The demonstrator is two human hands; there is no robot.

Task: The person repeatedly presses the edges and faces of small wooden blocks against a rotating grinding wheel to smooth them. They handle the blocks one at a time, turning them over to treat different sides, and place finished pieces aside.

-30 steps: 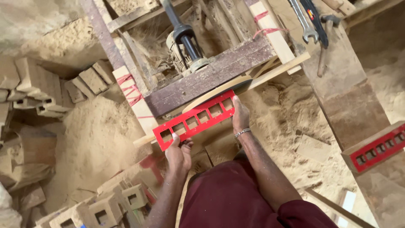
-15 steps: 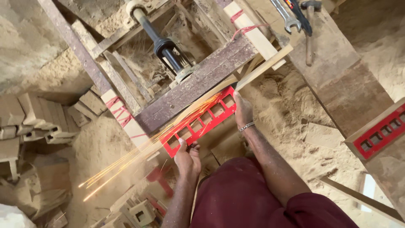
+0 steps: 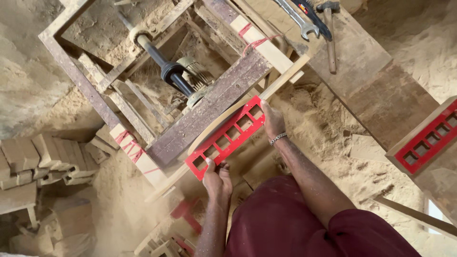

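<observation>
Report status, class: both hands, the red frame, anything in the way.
Left hand grips red frame at its near end. Right hand presses the far end. Frame against wooden bench; nothing blocking it.

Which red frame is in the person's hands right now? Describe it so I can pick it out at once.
Start at the dark wooden beam running diagonally across the machine frame. Just below it lies the red slotted frame, held by the left hand and right hand. The other red frame sits untouched at the right edge.
</observation>
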